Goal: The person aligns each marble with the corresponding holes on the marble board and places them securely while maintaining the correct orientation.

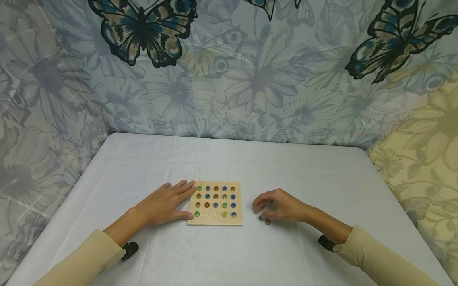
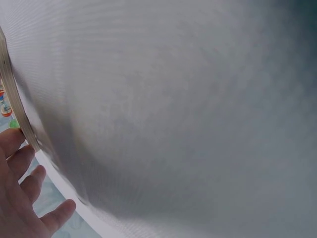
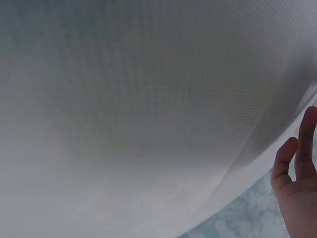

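A square wooden board [image 1: 214, 222] lies on the table, its rows of round hollows filled with green, blue and amber glass marbles. Two hollows in the row closest to me are bare. My left hand [image 1: 162, 204] rests at the board's left side, fingers straight, with fingertips on the far left corner and the thumb at the left edge. To the right of the board, my right hand [image 1: 282, 205] hovers with bent fingers and thumb apart. Just below its thumb lie two loose marbles, a dark one [image 1: 260, 218] and a brown one [image 1: 267, 222].
A white cloth [image 1: 214, 258] covers the table, with slight creases. Fabric printed with butterflies and flowers [image 1: 264, 79] hangs behind and at both sides. Black wrist cameras [image 1: 130, 251] sit under the cuffs of beige sleeves [image 1: 87, 254].
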Motion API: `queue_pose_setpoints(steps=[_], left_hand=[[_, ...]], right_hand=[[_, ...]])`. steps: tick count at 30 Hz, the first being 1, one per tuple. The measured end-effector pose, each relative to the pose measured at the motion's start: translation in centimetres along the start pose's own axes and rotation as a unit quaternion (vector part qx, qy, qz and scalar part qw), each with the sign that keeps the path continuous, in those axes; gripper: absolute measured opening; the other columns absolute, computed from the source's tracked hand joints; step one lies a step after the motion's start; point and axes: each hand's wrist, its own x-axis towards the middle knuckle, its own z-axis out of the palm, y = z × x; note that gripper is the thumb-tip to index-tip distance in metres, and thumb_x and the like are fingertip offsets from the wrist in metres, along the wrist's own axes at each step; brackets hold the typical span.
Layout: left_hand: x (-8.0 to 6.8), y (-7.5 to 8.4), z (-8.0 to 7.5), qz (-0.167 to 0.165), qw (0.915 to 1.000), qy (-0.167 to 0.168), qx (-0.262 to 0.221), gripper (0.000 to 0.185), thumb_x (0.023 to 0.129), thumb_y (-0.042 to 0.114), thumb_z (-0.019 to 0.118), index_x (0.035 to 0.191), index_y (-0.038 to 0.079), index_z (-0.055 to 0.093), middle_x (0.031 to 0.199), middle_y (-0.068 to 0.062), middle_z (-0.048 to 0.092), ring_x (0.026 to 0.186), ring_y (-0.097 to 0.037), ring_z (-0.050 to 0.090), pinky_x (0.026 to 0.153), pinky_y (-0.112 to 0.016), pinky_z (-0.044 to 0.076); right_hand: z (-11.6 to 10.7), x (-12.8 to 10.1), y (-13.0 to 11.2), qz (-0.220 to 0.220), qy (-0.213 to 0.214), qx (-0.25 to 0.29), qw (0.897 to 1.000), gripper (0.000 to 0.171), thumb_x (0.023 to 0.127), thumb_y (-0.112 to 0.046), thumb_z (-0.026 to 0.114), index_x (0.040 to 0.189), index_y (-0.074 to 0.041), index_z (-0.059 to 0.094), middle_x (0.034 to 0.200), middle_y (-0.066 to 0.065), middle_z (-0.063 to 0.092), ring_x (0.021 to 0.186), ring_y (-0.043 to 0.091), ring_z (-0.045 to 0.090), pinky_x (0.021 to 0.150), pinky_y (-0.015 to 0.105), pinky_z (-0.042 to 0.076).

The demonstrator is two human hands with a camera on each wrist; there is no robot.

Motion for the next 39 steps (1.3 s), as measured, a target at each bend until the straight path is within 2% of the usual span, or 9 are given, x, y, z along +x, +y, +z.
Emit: queue_pose_setpoints(steps=[8, 15, 22, 32, 39], left_hand=[[0.02, 0.0, 0.04, 0.001, 1.0, 0.002, -0.001, 0.086, 0.093, 0.069, 0.049, 0.157, 0.014, 0.032, 0.163, -0.004, 0.027, 0.148, -0.032, 0.026, 0.11, -0.062, 0.029], [0.01, 0.04, 0.03, 0.002, 1.0, 0.004, 0.002, 0.086, 0.093, 0.069, 0.049, 0.157, 0.015, 0.033, 0.163, -0.004, 0.027, 0.148, -0.032, 0.026, 0.11, -0.063, 0.029], [0.01, 0.1, -0.07, 0.0, 1.0, 0.004, 0.004, 0.085, 0.093, 0.068, 0.05, 0.157, 0.014, 0.033, 0.163, -0.005, 0.027, 0.148, -0.032, 0.027, 0.11, -0.063, 0.03], [0.04, 0.02, -0.06, 0.001, 1.0, 0.002, 0.004, 0.085, 0.093, 0.068, 0.049, 0.157, 0.014, 0.033, 0.163, -0.005, 0.026, 0.148, -0.032, 0.026, 0.11, -0.062, 0.03], [-0.03, -0.03, 0.05, 0.001, 1.0, 0.002, 0.0, 0.086, 0.093, 0.069, 0.048, 0.157, 0.015, 0.032, 0.163, -0.004, 0.026, 0.148, -0.031, 0.026, 0.11, -0.062, 0.029]], right_hand=[[-0.02, -0.32, 0.23, -0.006, -0.01, 0.016, 1.0, 0.029, 0.086, -0.001, 0.076, 0.114, -0.004, 0.071, 0.099, -0.004, 0.075, 0.087, 0.011, 0.07, 0.089, 0.034, 0.054], [0.05, -0.41, 0.35, -0.008, -0.011, 0.008, 1.0, 0.03, 0.084, 0.0, 0.076, 0.113, -0.006, 0.071, 0.098, -0.007, 0.075, 0.096, 0.01, 0.068, 0.09, 0.031, 0.052], [0.19, -0.26, 0.55, -0.014, -0.014, 0.021, 1.0, 0.029, 0.085, 0.001, 0.076, 0.113, -0.005, 0.071, 0.095, -0.006, 0.075, 0.091, 0.011, 0.069, 0.085, 0.031, 0.055], [0.27, 0.08, 0.32, -0.015, -0.01, 0.013, 1.0, 0.029, 0.085, -0.001, 0.077, 0.113, -0.006, 0.072, 0.095, -0.005, 0.073, 0.089, 0.01, 0.067, 0.081, 0.031, 0.056], [0.48, 0.45, 0.25, -0.008, 0.003, 0.0, 1.0, 0.03, 0.085, -0.001, 0.077, 0.112, -0.009, 0.072, 0.096, -0.006, 0.072, 0.09, 0.011, 0.066, 0.084, 0.033, 0.054]])
